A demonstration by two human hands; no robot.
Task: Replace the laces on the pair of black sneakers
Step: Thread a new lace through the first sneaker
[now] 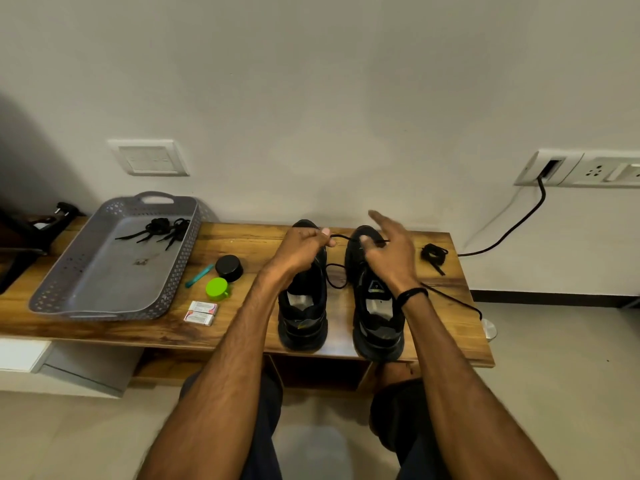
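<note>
The left hand (299, 252) pinched a black lace (344, 238) between thumb and curled fingers, just left of the toe of the right sneaker (377, 323). The right hand (393, 254) hovered over that same toe, its thumb and a lower finger nipping the lace's other stretch while the forefinger stood out straight. The lace ran taut between the two hands. A slack loop of it sagged just left of the right sneaker, and another length trailed off from behind the right wrist to the right of the shoe, toward the edge of the wooden bench (242, 244). The left sneaker (301, 306) stood just left of the right sneaker, parallel to it, both with heels toward the person and their insoles showing. A small coiled black lace (434, 254) lay to the right of the right sneaker, near its toe. Further left of the right sneaker, beyond its mate, sat a black round lid (229, 268), a green cap (217, 288), a teal stick (199, 276) and two small white boxes (201, 312). Furthest left was a grey perforated tray (104, 271) holding two bundled black laces (166, 226).
</note>
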